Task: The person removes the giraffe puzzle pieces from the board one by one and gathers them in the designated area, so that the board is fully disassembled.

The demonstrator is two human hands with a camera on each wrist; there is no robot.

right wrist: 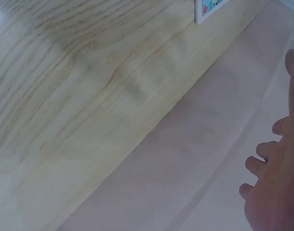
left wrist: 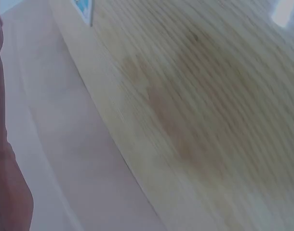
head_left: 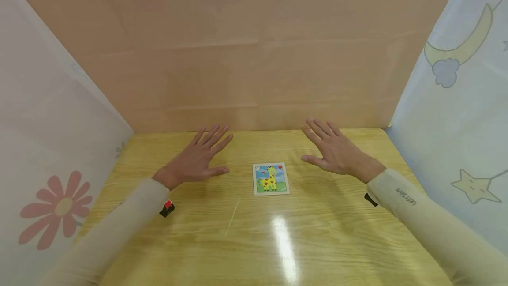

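A small square picture card [head_left: 271,179] with a white border lies on the wooden table, showing a yellow giraffe with red spots. To its left my left hand [head_left: 197,159] is held over the table, fingers straight and spread, with nothing in it. My right hand [head_left: 337,151] hovers to the card's right, likewise empty and with fingers extended. Only a corner of the card [left wrist: 84,9] enters the left wrist view, at the top. The right wrist view has another corner of the card [right wrist: 207,8] and part of my right hand [right wrist: 274,178].
A brown paper-like panel [head_left: 254,56] rises behind the table [head_left: 190,242]. Pale side walls flank it, with a pink flower [head_left: 61,206] on the left and a moon [head_left: 464,52] and star [head_left: 475,186] on the right. Light glares off the front of the tabletop.
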